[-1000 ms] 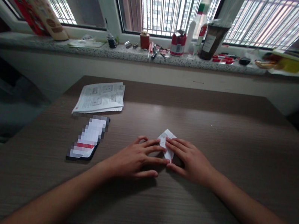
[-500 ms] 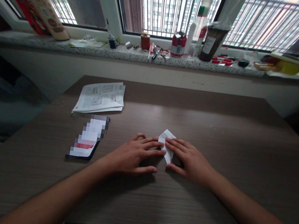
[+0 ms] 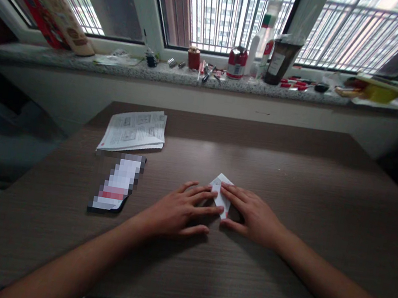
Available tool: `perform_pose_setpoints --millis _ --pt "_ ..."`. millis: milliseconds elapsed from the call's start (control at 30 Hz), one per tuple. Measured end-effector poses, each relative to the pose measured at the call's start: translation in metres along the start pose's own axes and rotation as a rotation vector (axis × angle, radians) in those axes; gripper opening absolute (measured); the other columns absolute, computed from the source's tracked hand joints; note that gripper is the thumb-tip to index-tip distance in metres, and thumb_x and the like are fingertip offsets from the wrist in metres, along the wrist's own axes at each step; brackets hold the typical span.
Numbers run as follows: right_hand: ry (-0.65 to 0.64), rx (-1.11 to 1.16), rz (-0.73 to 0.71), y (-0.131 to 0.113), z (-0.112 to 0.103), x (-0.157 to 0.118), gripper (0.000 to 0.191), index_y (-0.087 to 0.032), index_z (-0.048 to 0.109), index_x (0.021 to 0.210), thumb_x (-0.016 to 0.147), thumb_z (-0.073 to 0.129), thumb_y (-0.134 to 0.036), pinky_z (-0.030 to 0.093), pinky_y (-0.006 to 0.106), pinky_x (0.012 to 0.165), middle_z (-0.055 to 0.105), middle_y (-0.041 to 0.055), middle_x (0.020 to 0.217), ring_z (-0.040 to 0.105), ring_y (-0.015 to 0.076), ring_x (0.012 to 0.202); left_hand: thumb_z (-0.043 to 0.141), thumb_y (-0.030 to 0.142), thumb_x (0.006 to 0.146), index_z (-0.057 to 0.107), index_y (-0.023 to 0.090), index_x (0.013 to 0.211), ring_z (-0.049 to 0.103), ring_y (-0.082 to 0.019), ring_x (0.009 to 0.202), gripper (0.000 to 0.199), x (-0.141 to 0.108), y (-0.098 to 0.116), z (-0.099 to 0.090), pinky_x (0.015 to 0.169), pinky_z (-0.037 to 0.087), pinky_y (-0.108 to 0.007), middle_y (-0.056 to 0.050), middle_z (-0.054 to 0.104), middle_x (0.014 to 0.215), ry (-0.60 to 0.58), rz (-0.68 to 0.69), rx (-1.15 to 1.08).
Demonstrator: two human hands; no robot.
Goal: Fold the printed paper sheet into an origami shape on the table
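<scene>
A small folded piece of white paper [image 3: 219,200] lies on the brown wooden table [image 3: 172,270], its pointed top showing between my hands. My left hand [image 3: 184,210] rests at its left side, fingers spread, with the index and middle fingertips touching the paper's left and lower edges. From the right, my right hand [image 3: 253,215] lies over the paper's right part. Its fingers are stretched out flat and the thumb is at the lower tip. Part of the paper is hidden under the right fingers.
Printed sheets [image 3: 134,131] lie at the table's back left, with a phone [image 3: 118,184] in front of them. Along the stone windowsill [image 3: 180,78] stand a red can [image 3: 237,63], a dark cup [image 3: 281,61], a bottle [image 3: 264,43] and a yellow container [image 3: 384,90].
My left fingers have slid slightly down along the paper, the middle fingertip now nearer its lower tip. The right hand stays almost in place. The camera view has tilted up slightly.
</scene>
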State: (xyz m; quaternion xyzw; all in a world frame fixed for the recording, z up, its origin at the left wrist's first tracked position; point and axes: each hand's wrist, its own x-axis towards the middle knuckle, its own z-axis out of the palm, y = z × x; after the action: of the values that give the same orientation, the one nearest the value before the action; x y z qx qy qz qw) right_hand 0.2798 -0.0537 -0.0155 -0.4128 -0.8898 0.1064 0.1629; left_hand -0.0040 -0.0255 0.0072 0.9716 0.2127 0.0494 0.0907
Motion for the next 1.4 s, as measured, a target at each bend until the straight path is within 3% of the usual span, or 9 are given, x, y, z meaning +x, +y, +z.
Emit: perform_pose_setpoints --millis 100,233,433,600,900,1400 --pt "-0.005 -0.028 0.027 -0.001 0.001 -0.002 0.082 -0.025 0.033 0.163 0.095 0.065 -0.055 0.043 0.053 0.119 0.038 0.0111 0.164 0.045 0.0326 0.147 0.05 0.059 0.105 0.039 0.038 0.159 0.035 -0.03 0.152 0.059 -0.001 0.001 0.003 0.124 0.027 -0.051 -0.006 0.034 0.167 -0.005 -0.012 -0.008" --pt "-0.016 -0.047 0.029 -0.001 0.002 -0.004 0.084 -0.023 0.027 0.166 0.097 0.063 -0.055 0.039 0.051 0.122 0.032 0.01 0.167 0.04 0.0332 0.15 0.051 0.06 0.104 0.038 0.043 0.159 0.034 -0.033 0.152 0.059 -0.001 0.002 0.006 0.124 0.025 -0.055 -0.004 0.032 0.168 0.001 -0.031 -0.011" --pt "-0.128 -0.063 -0.094 0.011 -0.009 -0.009 0.086 -0.023 0.014 0.168 0.101 0.056 -0.057 0.027 0.049 0.128 0.021 0.0083 0.17 0.026 0.03 0.156 0.051 0.057 0.105 0.04 0.043 0.158 0.034 -0.03 0.152 0.055 0.0 0.002 0.005 0.125 0.024 -0.054 -0.003 0.036 0.167 0.012 -0.033 -0.016" --pt "-0.201 -0.083 -0.184 0.019 -0.014 -0.013 0.082 -0.029 0.017 0.167 0.101 0.055 -0.059 0.023 0.052 0.129 0.018 0.0039 0.17 0.027 0.0301 0.156 0.051 0.058 0.105 0.04 0.043 0.158 0.035 -0.032 0.151 0.056 0.001 0.003 0.003 0.123 0.025 -0.057 -0.004 0.038 0.165 0.018 -0.032 -0.01" --pt "-0.092 -0.12 -0.023 0.034 -0.007 -0.011 0.078 -0.031 0.008 0.167 0.105 0.051 -0.052 0.027 0.052 0.128 0.019 0.0024 0.169 0.032 0.0297 0.154 0.051 0.057 0.104 0.04 0.044 0.157 0.033 -0.033 0.151 0.056 0.003 0.001 0.004 0.121 0.027 -0.056 -0.004 0.039 0.164 0.015 -0.022 -0.003" --pt "-0.099 -0.129 -0.006 0.033 -0.008 -0.01 0.073 -0.033 0.006 0.167 0.107 0.044 -0.051 0.023 0.05 0.13 0.019 0.0003 0.17 0.027 0.0261 0.155 0.05 0.059 0.105 0.039 0.046 0.157 0.031 -0.034 0.152 0.055 0.003 0.002 0.005 0.119 0.025 -0.057 -0.006 0.039 0.163 0.005 -0.037 -0.001"
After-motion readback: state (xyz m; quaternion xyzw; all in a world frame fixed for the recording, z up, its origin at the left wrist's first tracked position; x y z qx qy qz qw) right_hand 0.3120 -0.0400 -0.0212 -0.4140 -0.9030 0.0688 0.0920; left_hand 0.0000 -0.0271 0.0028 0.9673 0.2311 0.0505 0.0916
